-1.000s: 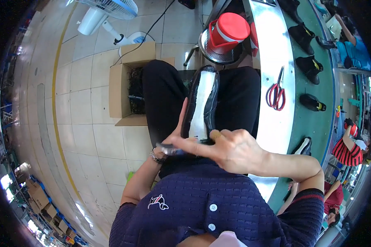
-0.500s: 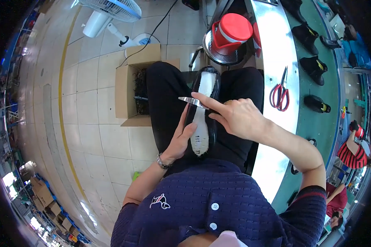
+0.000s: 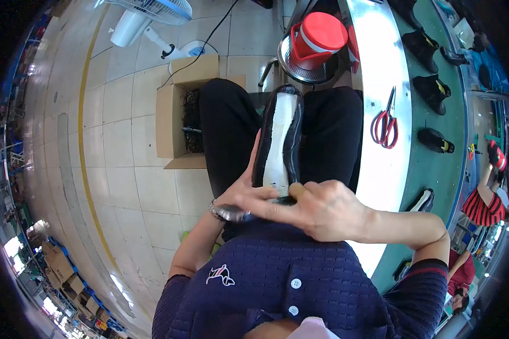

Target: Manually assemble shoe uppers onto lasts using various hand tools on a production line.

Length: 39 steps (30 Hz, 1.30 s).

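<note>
A black shoe upper (image 3: 295, 133) lies bottom up across my lap, its long white sole board facing me. My left hand (image 3: 240, 191) grips its left side near the close end, with fingers running up along the edge. My right hand (image 3: 329, 210) is closed and reaches across the shoe's near end, passing in front of my left hand. From its fingers a short metal blade (image 3: 231, 213) sticks out to the left, blurred by motion, above my left wrist. The right hand hides the tip of the shoe nearest me.
Red-handled scissors (image 3: 385, 125) lie on the white bench edge (image 3: 382, 186) at my right. Beyond it several black shoes (image 3: 430, 93) rest on a green conveyor (image 3: 438, 175). A red jug (image 3: 321, 42) stands on a metal stool, an open carton (image 3: 172, 121) on the left floor, a fan (image 3: 147, 22) behind.
My right hand with the blade has swept from the middle of the shoe down toward my body and the near end. My left hand keeps hold of the shoe, shifted slightly nearer.
</note>
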Tool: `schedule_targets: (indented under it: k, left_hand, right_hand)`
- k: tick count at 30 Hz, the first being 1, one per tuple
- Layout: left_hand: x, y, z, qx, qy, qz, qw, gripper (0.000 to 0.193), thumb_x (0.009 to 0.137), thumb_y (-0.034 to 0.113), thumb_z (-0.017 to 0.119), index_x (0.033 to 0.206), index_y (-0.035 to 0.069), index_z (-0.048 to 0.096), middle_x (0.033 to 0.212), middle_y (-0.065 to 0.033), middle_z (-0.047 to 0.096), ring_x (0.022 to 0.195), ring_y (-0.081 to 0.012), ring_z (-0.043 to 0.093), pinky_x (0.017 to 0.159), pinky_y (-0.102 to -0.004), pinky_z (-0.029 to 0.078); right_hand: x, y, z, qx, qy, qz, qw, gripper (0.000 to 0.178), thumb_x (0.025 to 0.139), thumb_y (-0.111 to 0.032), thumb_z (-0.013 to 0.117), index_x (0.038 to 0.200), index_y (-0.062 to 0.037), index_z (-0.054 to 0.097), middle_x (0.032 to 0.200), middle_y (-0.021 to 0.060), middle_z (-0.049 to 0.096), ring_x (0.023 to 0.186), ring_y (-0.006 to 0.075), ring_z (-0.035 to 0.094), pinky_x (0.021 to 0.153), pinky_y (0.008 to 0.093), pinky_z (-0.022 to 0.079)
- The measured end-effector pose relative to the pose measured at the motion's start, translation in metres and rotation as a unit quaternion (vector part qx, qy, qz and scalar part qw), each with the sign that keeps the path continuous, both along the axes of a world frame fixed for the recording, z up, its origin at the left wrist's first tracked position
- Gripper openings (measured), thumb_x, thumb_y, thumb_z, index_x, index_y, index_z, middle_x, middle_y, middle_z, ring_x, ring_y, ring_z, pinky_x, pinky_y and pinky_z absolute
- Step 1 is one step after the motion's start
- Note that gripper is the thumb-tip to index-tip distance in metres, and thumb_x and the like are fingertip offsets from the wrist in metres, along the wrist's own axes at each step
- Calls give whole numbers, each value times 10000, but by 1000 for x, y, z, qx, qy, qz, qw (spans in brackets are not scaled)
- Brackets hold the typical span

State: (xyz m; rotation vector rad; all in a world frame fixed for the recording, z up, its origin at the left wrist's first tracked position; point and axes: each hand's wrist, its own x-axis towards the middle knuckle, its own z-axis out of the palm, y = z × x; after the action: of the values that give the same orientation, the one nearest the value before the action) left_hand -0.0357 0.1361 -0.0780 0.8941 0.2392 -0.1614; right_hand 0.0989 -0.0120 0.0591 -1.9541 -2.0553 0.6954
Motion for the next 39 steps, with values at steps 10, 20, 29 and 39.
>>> schedule_targets:
  k: [10, 20, 29, 39]
  left_hand:
    - [-12, -1, -21, -84, 136, -98, 982, 1080, 714, -14, 790, 1501, 157, 71, 1442, -97, 378, 1292, -200, 417, 1040, -375, 409]
    - [-2, -17, -9, -35, 87, -112, 989, 1151, 839, 168, 752, 1521, 175, -175, 1564, -90, 147, 1416, -207, 212, 1152, -392, 212]
    - [0, -32, -8, -18, 94, -64, 993, 1107, 826, 162, 763, 1534, 166, -88, 1544, -80, 173, 1410, -200, 214, 1145, -397, 238]
    - [13, -16, 4, 4, 55, -46, 997, 1093, 782, 97, 780, 1547, 140, 0, 1513, -81, 278, 1385, -210, 298, 1138, -369, 260]
  right_hand:
    - [-5, -20, -17, -60, -56, 1, 997, 723, 915, -96, 510, 1513, -394, 232, 690, 111, 561, 493, 137, 571, 390, 235, 438]
    - [-7, -63, -4, 11, 29, -342, 939, 695, 931, -134, 542, 1533, -244, 213, 681, 130, 628, 453, 198, 601, 370, 319, 462]
    - [-3, -53, -6, 49, 8, -334, 941, 761, 931, -160, 569, 1544, -240, 126, 686, 129, 638, 454, 211, 605, 367, 318, 464]
    - [14, -33, -10, 116, -11, -348, 930, 682, 915, -200, 607, 1511, -209, 275, 712, 98, 672, 472, 212, 626, 402, 327, 485]
